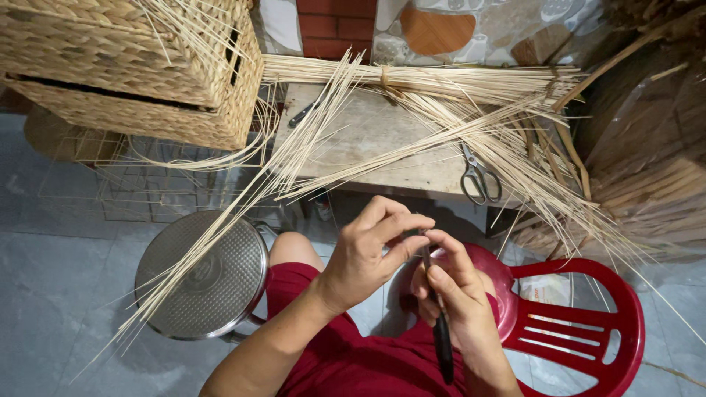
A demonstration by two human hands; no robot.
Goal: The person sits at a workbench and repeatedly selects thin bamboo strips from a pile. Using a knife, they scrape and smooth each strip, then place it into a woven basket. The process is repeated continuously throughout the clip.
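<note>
My right hand (454, 294) grips a slim dark-handled tool (440, 332), its handle pointing down toward my lap and its tip up between my fingers. My left hand (371, 250) is curled over the tip, thumb and forefinger pinched at the tool's upper end. Whatever lies between those fingertips is too small to make out. Both hands hover above my knees in red shorts, in front of a low wooden table (368, 140). Long pale reed strips (441, 95) fan across that table and hang off its front-left edge.
Grey scissors (479, 179) lie on the table's right front edge. A woven basket (140, 66) stands at upper left over wire frames. A round metal stool (202, 276) sits to my left, a red plastic chair (581, 327) to my right. Bundled dark reeds fill the right side.
</note>
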